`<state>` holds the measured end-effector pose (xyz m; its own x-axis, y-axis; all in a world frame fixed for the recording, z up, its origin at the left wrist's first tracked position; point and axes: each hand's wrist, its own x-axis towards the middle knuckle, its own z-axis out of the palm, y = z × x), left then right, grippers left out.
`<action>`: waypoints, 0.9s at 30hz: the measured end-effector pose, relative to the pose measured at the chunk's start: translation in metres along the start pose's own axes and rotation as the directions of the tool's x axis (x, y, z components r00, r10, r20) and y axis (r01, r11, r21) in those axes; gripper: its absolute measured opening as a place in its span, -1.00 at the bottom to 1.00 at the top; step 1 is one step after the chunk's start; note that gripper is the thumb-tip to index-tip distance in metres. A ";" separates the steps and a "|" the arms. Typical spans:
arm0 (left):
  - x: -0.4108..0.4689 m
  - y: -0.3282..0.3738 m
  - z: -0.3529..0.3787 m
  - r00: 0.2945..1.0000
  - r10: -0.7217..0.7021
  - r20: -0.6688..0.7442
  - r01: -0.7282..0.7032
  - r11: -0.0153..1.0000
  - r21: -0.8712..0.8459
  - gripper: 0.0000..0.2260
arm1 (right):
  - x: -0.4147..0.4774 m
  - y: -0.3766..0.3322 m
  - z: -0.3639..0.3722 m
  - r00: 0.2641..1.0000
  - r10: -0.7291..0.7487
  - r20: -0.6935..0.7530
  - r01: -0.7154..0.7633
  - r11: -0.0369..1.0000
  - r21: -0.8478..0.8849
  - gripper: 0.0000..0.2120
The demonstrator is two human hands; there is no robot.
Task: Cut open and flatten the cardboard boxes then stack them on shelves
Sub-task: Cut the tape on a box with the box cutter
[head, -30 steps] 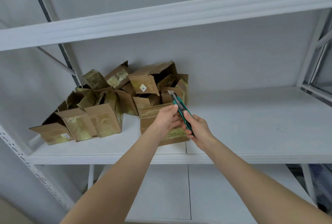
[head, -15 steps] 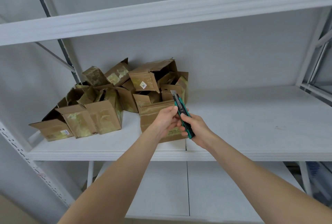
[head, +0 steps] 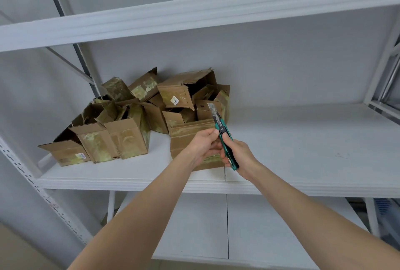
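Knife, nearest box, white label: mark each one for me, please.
knife (head: 220, 126): head view, upper handle just below the blade.
nearest box (head: 184, 137): head view, taped face left of the knife.
white label (head: 175, 100): head view, its centre.

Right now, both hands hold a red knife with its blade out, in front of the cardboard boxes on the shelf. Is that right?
Almost. The knife is green, not red, as the head view shows. The left hand and right hand do hold it, blade out, in front of the cardboard boxes on the shelf.
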<state>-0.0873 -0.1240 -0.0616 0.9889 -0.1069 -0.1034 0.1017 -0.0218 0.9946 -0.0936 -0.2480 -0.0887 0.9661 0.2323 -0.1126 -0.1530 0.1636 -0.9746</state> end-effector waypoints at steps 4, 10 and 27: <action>0.003 0.002 -0.005 0.998 0.015 -0.054 -0.015 1.000 0.002 -0.74 | 0.006 -0.004 -0.001 1.000 -0.023 0.005 0.023 0.999 -0.047 -0.77; -0.001 -0.008 -0.062 0.740 0.269 -0.616 -0.026 0.927 0.374 -0.70 | 0.028 -0.005 -0.021 0.965 0.019 -0.261 -0.056 0.990 -0.133 -0.77; -0.008 -0.018 -0.071 0.787 0.176 -0.592 0.108 0.905 0.412 -0.50 | 0.042 -0.013 -0.020 0.916 -0.177 -0.360 0.045 0.937 -0.346 -0.70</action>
<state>-0.0898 -0.0520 -0.0780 0.8600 0.5004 0.0997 0.1537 -0.4404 0.8845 -0.0465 -0.2595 -0.0843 0.9869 -0.1610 0.0001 -0.0274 -0.1682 -0.9854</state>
